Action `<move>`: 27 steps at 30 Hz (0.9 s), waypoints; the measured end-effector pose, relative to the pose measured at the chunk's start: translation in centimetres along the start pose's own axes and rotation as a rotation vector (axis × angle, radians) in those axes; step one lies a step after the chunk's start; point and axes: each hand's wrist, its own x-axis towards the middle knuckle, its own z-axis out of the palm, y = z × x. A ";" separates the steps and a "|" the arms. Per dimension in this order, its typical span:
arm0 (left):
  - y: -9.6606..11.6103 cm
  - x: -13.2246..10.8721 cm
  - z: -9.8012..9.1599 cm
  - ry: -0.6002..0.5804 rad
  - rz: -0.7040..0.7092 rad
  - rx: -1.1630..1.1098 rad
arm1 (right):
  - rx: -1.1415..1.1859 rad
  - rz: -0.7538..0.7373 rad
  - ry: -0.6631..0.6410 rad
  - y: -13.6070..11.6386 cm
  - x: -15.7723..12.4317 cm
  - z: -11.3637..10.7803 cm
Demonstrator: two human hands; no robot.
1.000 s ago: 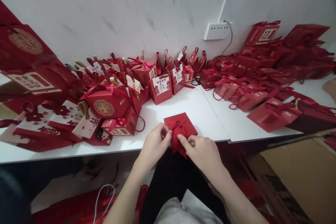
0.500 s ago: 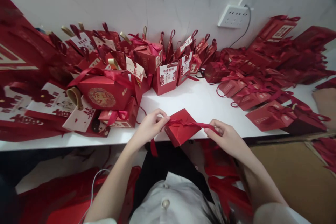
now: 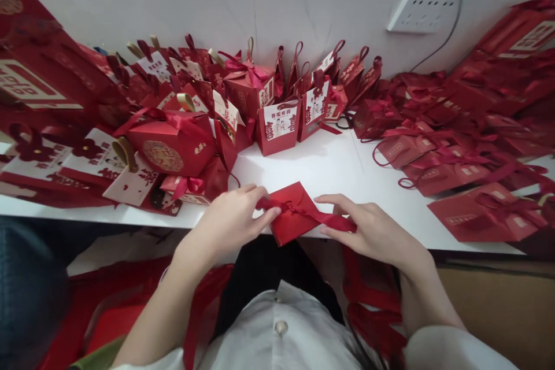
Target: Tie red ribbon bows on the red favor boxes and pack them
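A small flat red gift bag (image 3: 289, 222) lies at the front edge of the white table (image 3: 329, 170), with a red ribbon (image 3: 323, 218) tied across it. My left hand (image 3: 232, 221) pinches the ribbon's left end by the bag's left corner. My right hand (image 3: 373, 231) holds the ribbon's right end, which stretches out to the right of the bag. The ribbon runs taut between both hands.
Red gift boxes (image 3: 171, 147) and tagged bags (image 3: 277, 124) crowd the table's left and back. Flat red bags (image 3: 485, 217) pile up on the right. A white power strip (image 3: 422, 8) hangs on the wall. More red bags (image 3: 373, 295) lie below the table.
A second ago both hands worked together at the bow above the bag. They have since drawn apart, pulling the ribbon ends out to either side, and the view has shifted closer to the table.
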 end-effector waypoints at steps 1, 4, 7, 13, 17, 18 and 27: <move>0.1 -0.5 0.2 -0.024 -0.052 -0.021 | 0.053 -0.055 0.001 0.2 0.3 0.0; 0.2 -1.5 1.1 -0.072 -0.186 -0.177 | 0.201 -0.137 0.039 0.8 1.2 0.1; 0.0 -1.8 2.3 -0.098 -0.298 -0.398 | 0.251 -0.074 0.111 1.3 2.0 0.3; -0.3 -1.9 4.1 -0.035 -0.305 -0.807 | 0.244 0.072 -0.005 1.5 2.9 -0.1; -0.9 -1.3 4.2 -0.014 -0.278 -0.890 | 0.498 0.257 -0.064 1.8 2.9 0.1; -1.2 -1.2 4.2 -0.013 -0.267 -0.913 | 0.595 0.298 -0.093 1.9 2.8 0.4; -3.3 -1.0 6.2 -0.034 -0.194 -1.154 | 1.433 0.574 -0.074 2.7 1.3 4.6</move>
